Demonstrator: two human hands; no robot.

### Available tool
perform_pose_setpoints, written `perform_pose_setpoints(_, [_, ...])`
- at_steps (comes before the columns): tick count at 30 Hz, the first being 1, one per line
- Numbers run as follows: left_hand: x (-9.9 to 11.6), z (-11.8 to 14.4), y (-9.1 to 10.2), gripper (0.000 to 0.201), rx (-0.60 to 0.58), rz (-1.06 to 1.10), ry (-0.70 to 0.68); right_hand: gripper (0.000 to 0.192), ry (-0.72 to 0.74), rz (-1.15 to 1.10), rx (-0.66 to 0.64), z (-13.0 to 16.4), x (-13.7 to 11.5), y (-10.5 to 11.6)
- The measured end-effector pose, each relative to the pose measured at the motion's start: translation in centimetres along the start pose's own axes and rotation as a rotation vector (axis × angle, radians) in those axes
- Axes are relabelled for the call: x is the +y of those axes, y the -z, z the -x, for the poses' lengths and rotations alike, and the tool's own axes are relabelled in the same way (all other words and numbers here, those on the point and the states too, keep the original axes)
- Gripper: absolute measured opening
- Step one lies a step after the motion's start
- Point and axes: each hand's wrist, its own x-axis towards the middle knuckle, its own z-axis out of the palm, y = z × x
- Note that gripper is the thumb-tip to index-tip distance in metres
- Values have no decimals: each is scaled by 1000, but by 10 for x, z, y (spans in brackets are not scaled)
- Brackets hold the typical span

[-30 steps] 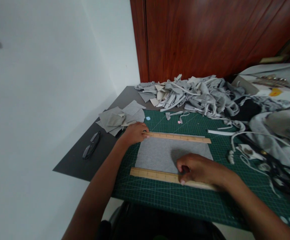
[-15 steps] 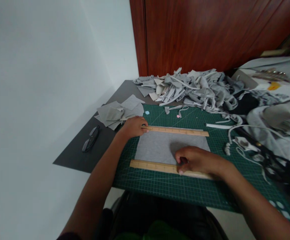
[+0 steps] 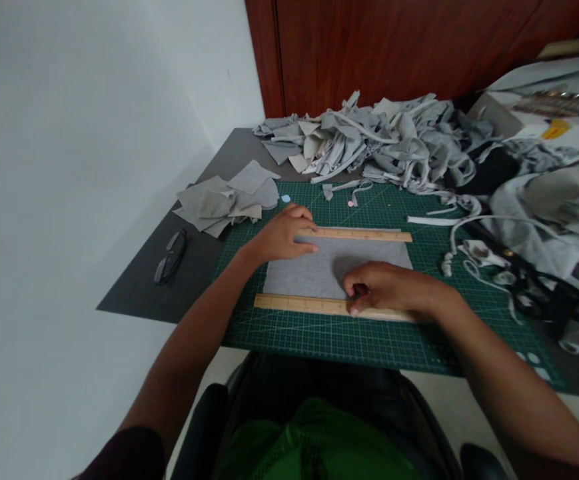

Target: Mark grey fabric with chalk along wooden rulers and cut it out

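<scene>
At frame centre, grey cloth (image 3: 309,270) lay flat, apparently steadied by an upper ruler (image 3: 364,234) under the loosely open left hand (image 3: 285,235) and a lower ruler (image 3: 302,305) under the curled right hand (image 3: 382,285), its grip unclear.

- One camera, worn on the person's head, looking forward and down over the table's green mat (image 3: 319,337).
- It sits close — the left forearm (image 3: 199,340) and right forearm (image 3: 504,380) run in large from below, with green clothing (image 3: 314,440) at the bottom edge.
- The left hand (image 3: 285,233) and right hand (image 3: 384,287) fall near mid-view.
- A white wall (image 3: 79,167) fills the left; a wooden panel (image 3: 394,53) backs the top.
</scene>
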Motion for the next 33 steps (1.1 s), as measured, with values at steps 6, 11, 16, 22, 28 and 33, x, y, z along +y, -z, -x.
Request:
perform_pose_setpoints(6, [30,-3,-15,30,-303,275,-104,18,18,-32,-23,-3,1,1])
perform_pose_setpoints(11, [34,-3,-27,26,-419,222,-141,19,24,-59,-26,-3,0,3])
perform_pose_setpoints(16, [38,-3,-29,32,-430,118,-153,19,12,-59,-21,-2,-2,3])
perform_pose_setpoints(22, [43,-2,-25,30,-421,107,-169,19,34,-57,-10,-1,-2,4])
perform_pose_setpoints(28, [56,-1,-30,48,-409,24,-179,20,73,-17,0,-5,0,3])
perform_pose_setpoints(33, [71,10,-32,45,-411,-100,-56,22,113,21,34,-12,9,-1])
